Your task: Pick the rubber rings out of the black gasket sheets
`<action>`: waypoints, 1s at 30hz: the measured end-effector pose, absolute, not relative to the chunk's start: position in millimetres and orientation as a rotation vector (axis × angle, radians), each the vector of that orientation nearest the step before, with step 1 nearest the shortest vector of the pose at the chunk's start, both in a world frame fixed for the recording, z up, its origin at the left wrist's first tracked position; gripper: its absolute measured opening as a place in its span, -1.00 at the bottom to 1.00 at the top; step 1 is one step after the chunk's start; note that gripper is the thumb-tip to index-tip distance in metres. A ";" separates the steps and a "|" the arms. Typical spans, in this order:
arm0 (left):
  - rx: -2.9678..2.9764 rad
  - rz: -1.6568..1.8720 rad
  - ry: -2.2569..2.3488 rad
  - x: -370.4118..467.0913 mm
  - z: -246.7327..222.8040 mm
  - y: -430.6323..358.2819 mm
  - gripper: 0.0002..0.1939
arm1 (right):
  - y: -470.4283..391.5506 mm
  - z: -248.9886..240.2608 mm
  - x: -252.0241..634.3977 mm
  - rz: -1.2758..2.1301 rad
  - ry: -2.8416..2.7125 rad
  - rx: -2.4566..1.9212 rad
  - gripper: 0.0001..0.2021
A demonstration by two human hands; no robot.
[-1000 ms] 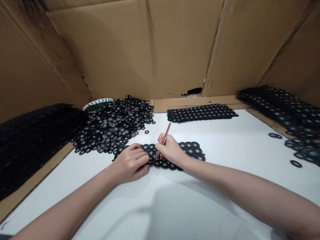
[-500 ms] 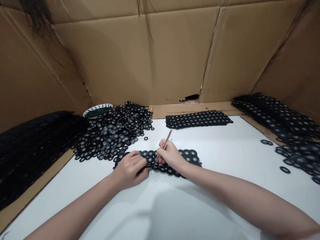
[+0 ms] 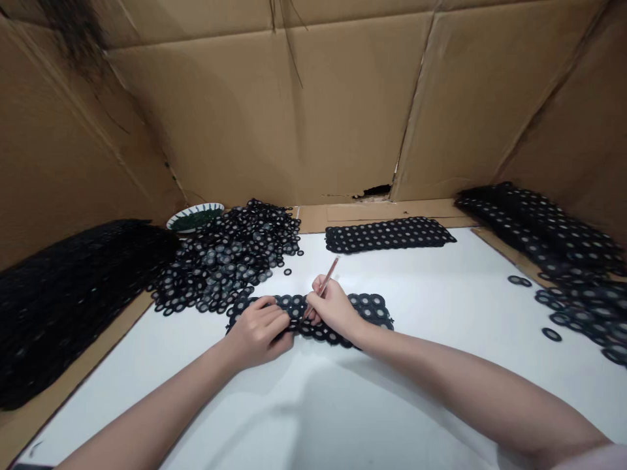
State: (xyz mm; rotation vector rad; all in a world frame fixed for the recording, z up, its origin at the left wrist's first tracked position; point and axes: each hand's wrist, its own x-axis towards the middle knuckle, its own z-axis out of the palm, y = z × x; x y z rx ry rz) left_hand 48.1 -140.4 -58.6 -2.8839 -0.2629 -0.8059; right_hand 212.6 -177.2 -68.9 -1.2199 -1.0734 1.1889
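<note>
Far left: dark stack of black sheets point(image 3: 63, 294) lying on the cardboard edge. Next to it a small green-patterned bowl point(image 3: 194, 217), then a loose pile of black rings point(image 3: 230, 258) spilling onto the white table point(image 3: 343, 405).

Centre: left hand point(image 3: 259, 329) curled, fingers pressed down on the left end of a black ring sheet point(image 3: 369, 307) that lies flat on the table. Right hand point(image 3: 333, 310) pinches a thin pinkish stick point(image 3: 327, 279) like a pen, tip down at the sheet just beside the left fingertips, top end tilted up and away. Both hands rest on the sheet, nearly touching.

Behind them, near the cardboard wall point(image 3: 343, 104), another ring sheet point(image 3: 389, 234) lies flat, apart from the hands.

Right: heap of ring sheets point(image 3: 553, 235) along the edge, with a few single rings point(image 3: 551, 334) scattered on the table beside it.
</note>
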 end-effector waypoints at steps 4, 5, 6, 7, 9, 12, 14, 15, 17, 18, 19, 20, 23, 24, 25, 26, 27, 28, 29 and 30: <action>-2.848 -0.829 -0.310 50.1 -59.1 -144.7 -0.87 | -179.7 -68.7 211.1 1.167 -1.176 -1.244 -0.85; -2.836 -0.839 -0.341 51.0 -59.4 -145.9 -0.86 | -180.7 -68.6 210.6 1.122 -1.235 -1.259 -0.86; -2.822 -0.854 -0.376 52.0 -59.7 -146.8 -0.85 | -181.8 -68.6 210.1 1.054 -1.308 -1.277 -0.87; -2.810 -0.868 -0.409 52.9 -60.0 -147.4 -0.84 | -182.6 -68.7 209.7 0.980 -1.385 -1.295 -0.87; -2.803 -0.884 -0.461 54.1 -60.5 -147.4 -0.82 | -183.2 -69.9 209.0 0.885 -1.488 -1.329 -0.88; -2.844 -0.900 -0.498 53.9 -60.6 -145.6 -0.85 | -180.5 -73.1 208.8 0.955 -1.460 -1.340 -0.89; -2.880 -0.931 -0.529 53.2 -60.7 -144.8 -0.90 | -177.5 -74.4 209.5 1.041 -1.382 -1.317 -0.89; -2.899 -0.931 -0.533 52.8 -60.8 -144.6 -0.87 | -176.2 -74.4 210.1 1.087 -1.333 -1.299 -0.88; -2.928 -0.884 -0.502 52.0 -60.6 -144.5 -0.78 | -174.3 -73.1 211.9 1.162 -1.209 -1.265 -0.87; -2.940 -0.841 -0.475 51.6 -60.1 -144.6 -0.77 | -173.7 -72.1 212.8 1.179 -1.146 -1.259 -0.87; -2.956 -0.795 -0.454 51.1 -58.9 -144.6 -0.78 | -173.5 -71.3 213.7 1.181 -1.097 -1.265 -0.87; -2.979 -0.749 -0.450 50.6 -57.0 -144.6 -0.80 | -173.4 -70.7 214.5 1.167 -1.077 -1.279 -0.88; -3.097 -0.560 -0.579 50.4 -47.1 -146.3 -0.92 | -173.9 -70.9 215.9 1.058 -1.168 -1.332 -0.89; -3.126 -0.477 -0.678 51.2 -43.1 -147.6 -0.92 | -174.1 -71.5 216.2 1.012 -1.221 -1.339 -0.90; -3.137 -0.397 -0.795 52.5 -39.5 -149.4 -0.91 | -174.4 -72.1 216.4 0.971 -1.269 -1.340 -0.90; -3.131 -0.324 -0.914 54.4 -36.7 -151.5 -0.89 | -174.6 -72.8 216.6 0.942 -1.306 -1.337 -0.90; -3.113 -0.269 -1.018 56.6 -35.0 -153.7 -0.87 | -174.7 -73.4 216.8 0.925 -1.329 -1.333 -0.90; -3.087 -0.233 -1.099 58.7 -34.5 -155.7 -0.86 | -174.7 -73.8 217.0 0.921 -1.344 -1.330 -0.90; -3.060 -0.222 -1.146 60.5 -35.3 -157.3 -0.85 | -174.7 -74.2 217.2 0.923 -1.348 -1.332 -0.90; -3.038 -0.227 -1.156 61.7 -37.1 -158.4 -0.84 | -174.6 -74.5 217.3 0.928 -1.345 -1.341 -0.90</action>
